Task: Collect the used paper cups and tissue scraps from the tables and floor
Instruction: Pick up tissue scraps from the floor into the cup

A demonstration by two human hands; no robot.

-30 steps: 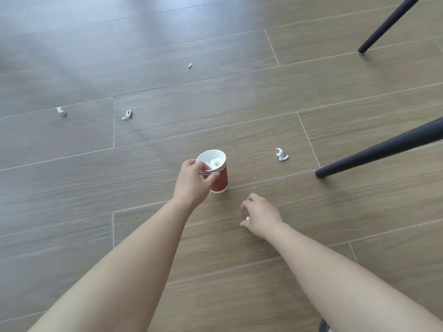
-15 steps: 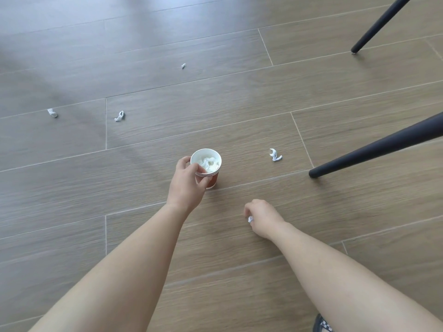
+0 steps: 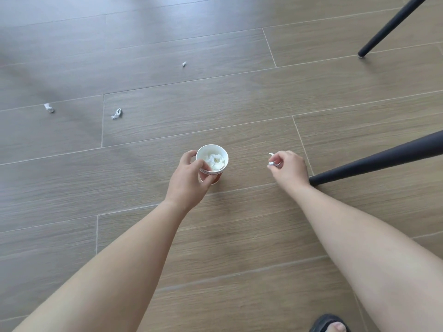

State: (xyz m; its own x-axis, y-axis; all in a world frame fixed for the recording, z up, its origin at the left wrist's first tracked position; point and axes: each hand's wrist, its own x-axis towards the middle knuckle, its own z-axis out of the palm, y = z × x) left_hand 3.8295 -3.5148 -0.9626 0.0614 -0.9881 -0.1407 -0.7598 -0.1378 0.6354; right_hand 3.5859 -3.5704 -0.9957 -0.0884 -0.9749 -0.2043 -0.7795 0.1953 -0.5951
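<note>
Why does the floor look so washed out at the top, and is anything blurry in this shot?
Head view: pale glare from overhead or window light washes the floor at the top; soft dark shadow bands cross the left. The paper cup and both hands look fairly sharp; the forearms at the bottom edge look stretched by the wide lens, and the chair leg looks slightly soft.

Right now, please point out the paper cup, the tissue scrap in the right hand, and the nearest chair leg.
paper cup (image 3: pixel 201 152): head view, on its white rim.
tissue scrap (image 3: pixel 271 163): head view, on the pinched end.
chair leg (image 3: pixel 374 159): head view, mid-shaft.
</note>
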